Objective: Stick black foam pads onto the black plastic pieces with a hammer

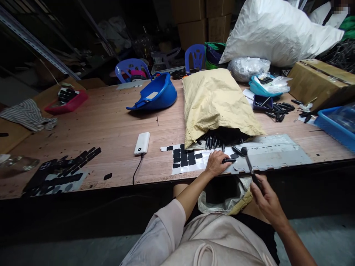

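My left hand [217, 164] rests at the table's front edge, its fingers closed on a black pen-shaped piece [229, 160] that lies over a grey board [273, 151]. In my right hand [264, 194] is a hammer-like tool [249, 162] with a round dark head, a metal shaft and a black grip; its head is raised toward the board. Beside that head lies another black pen-shaped piece [237, 151]. Several similar black pieces [213, 142] spill from the mouth of a yellow sack [215, 99]. Left of my left hand is a white sheet with black square stickers [184, 157].
A white power bank [142, 143] with a cable, a blue basin [159, 92] and a pink tray [68, 103] stand leftward. To the right are loose black pieces [280, 111], a cardboard box [324, 83] and a blue tray [337, 129]. An open bag [216, 207] hangs below the edge.
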Motion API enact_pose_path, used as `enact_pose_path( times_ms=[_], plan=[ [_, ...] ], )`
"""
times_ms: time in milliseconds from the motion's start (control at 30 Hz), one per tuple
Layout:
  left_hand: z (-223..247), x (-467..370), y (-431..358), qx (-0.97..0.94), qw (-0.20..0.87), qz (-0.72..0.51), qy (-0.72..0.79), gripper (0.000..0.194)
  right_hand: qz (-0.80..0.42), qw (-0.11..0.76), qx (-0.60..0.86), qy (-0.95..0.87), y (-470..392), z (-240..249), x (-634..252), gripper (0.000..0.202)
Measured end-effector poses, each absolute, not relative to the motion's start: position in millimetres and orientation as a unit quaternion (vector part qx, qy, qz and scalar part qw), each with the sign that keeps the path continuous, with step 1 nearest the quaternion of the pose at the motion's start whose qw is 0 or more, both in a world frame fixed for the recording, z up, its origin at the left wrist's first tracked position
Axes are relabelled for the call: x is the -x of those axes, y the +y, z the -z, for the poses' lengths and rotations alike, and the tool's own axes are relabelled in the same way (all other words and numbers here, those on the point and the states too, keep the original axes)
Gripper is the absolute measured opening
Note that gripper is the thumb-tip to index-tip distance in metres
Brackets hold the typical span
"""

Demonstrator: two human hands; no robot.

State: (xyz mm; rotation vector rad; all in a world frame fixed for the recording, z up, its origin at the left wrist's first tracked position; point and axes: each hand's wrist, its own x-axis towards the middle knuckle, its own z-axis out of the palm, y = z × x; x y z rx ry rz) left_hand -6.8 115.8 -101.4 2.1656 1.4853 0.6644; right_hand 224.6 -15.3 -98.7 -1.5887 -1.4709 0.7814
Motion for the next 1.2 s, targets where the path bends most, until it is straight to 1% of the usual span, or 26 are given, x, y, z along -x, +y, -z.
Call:
enact_pose_path(
  times_ms=[100,300,433,600,767,833,1000,1200],
  plan=[
    [101.2,8.4,116.1,-0.785,0.224,-0.241,0.524,0.022,-0.314,0.379,0.620,-0.611,-29.2,107.4,-209.9,0.058],
    [97.7,7.6,114.7,-0.781,0.229,-0.243,0.527,0.025,-0.258,0.386,0.633,-0.620,-37.8,126.9,-209.3,0.058],
    [96.4,6.6,114.2,-0.778,0.231,-0.241,0.532,0.024,-0.229,0.385,0.652,-0.612,-35.4,124.9,-215.6,0.059],
    [96.1,7.2,115.6,-0.771,0.244,-0.233,0.539,0.023,-0.217,0.385,0.637,-0.631,-35.0,114.5,-215.8,0.055],
    [94.3,8.6,116.6,-0.767,0.258,-0.224,0.543,0.022,-0.190,0.408,0.619,-0.644,-35.3,117.5,-210.8,0.051],
    [93.4,8.8,116.6,-0.765,0.263,-0.223,0.544,0.021,-0.194,0.407,0.619,-0.643,-33.4,121.4,-210.2,0.051],
    [93.2,9.1,116.4,-0.761,0.264,-0.232,0.545,0.021,-0.241,0.369,0.646,-0.623,-30.7,121.7,-210.3,0.056],
    [95.9,9.6,116.8,-0.765,0.262,-0.232,0.540,0.020,-0.253,0.386,0.638,-0.616,-35.5,109.1,-200.5,0.058]
  ],
)
